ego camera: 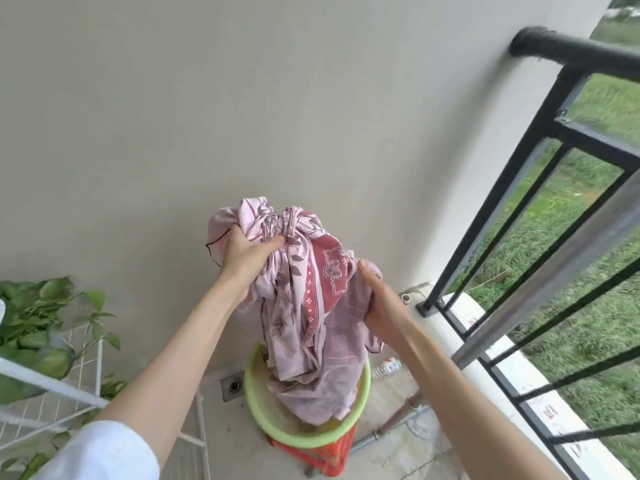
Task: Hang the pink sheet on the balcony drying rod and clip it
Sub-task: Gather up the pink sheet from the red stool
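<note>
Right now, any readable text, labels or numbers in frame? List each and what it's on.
None can be read.
Red marks on the white ledge under the railing: too blurred.
Red-and-white label on the small object on the floor beside the green basin: too small.
Pink sheet: pattern only, no letters.

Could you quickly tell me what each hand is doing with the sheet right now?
Left hand: closed, grip on the bunched top of the pink sheet.
Right hand: on the sheet's side; grip cannot be told.

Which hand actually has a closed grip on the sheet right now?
The left hand: its fingers are bunched tight around the top of the pink sheet. The right hand lies flatter against the sheet's side, with fingers extended.
</note>
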